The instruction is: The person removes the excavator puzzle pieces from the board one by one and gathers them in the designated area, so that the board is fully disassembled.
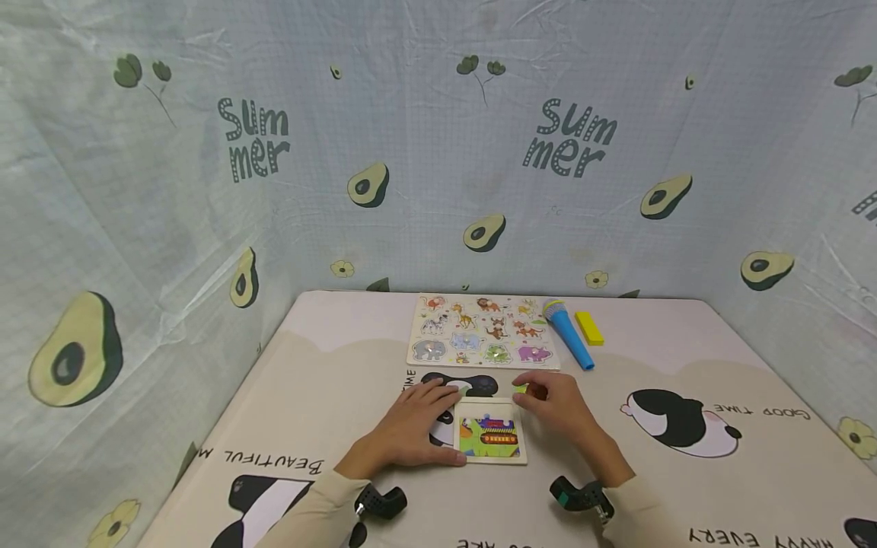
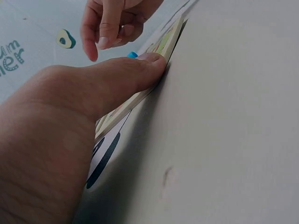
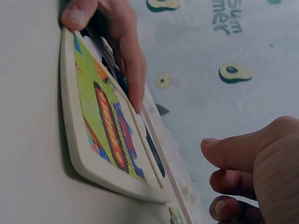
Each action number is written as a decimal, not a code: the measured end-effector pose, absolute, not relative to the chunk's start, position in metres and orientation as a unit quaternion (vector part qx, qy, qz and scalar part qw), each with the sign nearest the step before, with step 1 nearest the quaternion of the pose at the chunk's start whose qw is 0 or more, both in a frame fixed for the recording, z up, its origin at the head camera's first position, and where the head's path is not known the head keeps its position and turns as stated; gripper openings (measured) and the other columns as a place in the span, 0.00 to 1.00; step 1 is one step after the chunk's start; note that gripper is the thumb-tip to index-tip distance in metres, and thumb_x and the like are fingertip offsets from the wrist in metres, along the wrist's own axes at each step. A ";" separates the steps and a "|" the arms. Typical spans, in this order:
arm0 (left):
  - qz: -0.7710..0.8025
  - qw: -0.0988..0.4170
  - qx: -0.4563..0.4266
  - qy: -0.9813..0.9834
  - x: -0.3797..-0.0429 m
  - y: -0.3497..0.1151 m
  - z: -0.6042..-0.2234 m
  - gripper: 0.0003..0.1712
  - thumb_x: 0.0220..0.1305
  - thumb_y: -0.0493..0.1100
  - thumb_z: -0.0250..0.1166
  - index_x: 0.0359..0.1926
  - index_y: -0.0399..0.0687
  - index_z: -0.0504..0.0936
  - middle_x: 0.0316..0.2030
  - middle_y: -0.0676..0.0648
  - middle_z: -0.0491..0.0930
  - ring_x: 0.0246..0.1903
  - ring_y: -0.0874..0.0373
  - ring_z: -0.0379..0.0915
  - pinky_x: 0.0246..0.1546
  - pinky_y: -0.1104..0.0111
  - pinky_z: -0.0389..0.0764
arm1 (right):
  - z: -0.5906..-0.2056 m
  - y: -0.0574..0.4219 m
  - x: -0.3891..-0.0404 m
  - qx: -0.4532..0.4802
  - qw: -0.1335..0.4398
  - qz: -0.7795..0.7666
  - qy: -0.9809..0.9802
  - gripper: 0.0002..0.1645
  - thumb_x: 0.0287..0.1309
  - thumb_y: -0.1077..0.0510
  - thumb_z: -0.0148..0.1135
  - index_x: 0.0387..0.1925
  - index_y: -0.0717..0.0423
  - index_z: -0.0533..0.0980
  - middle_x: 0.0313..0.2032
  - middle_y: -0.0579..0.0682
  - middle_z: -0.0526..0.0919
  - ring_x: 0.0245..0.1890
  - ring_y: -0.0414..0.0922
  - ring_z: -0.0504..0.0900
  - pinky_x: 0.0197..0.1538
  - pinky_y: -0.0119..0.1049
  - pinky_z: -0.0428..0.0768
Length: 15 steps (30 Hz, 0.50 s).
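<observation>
A small jigsaw puzzle in a pale wooden tray lies on the table, its picture mostly green with an orange and purple shape. My left hand grips the tray's left end, the thumb on the near corner and the fingers along the far edge. Just past the tray's far right corner hovers my right hand, thumb and fingers bent and apart. Beneath its fingertips is a small green puzzle piece, on the table beyond the tray in the right wrist view. Nothing shows between the right fingers there.
Behind the tray lies a board of animal pictures. To its right are a blue toy microphone with a yellow-grey head and a yellow block. The cloth-covered table meets a hanging avocado-print curtain at the back and sides.
</observation>
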State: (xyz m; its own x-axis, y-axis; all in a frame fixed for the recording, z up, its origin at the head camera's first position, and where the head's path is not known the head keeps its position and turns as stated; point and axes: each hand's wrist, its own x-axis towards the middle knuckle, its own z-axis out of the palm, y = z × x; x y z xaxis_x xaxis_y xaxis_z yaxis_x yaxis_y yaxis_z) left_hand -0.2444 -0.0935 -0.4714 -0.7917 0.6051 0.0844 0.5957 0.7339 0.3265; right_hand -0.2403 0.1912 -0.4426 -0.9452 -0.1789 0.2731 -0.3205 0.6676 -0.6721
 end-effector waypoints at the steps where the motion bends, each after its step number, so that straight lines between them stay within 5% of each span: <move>1: 0.170 0.014 0.322 0.931 -0.245 -0.094 -0.471 0.60 0.48 0.83 0.62 0.77 0.59 0.65 0.76 0.55 0.62 0.78 0.51 0.48 0.76 0.48 0.51 | -0.442 0.186 -0.239 0.144 0.084 0.386 -0.907 0.11 0.58 0.60 0.72 0.43 0.57 0.86 0.23 0.43 0.73 0.28 0.43 0.72 0.30 0.29 0.71; 15: 0.166 0.012 0.327 0.930 -0.246 -0.095 -0.472 0.61 0.49 0.85 0.60 0.77 0.58 0.64 0.76 0.55 0.61 0.78 0.51 0.47 0.76 0.47 0.51 | -0.452 0.143 -0.228 0.230 -0.025 0.333 -0.914 0.13 0.61 0.56 0.71 0.46 0.56 0.85 0.23 0.38 0.75 0.24 0.36 0.71 0.27 0.30 0.70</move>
State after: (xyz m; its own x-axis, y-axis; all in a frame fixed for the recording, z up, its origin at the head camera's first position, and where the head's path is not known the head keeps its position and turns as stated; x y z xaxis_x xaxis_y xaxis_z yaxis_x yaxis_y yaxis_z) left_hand -0.2460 -0.0945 -0.4724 -0.7863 0.6118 0.0868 0.6041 0.7316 0.3159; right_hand -0.2283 0.1426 -0.4516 -0.8933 -0.4365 0.1071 -0.4032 0.6731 -0.6200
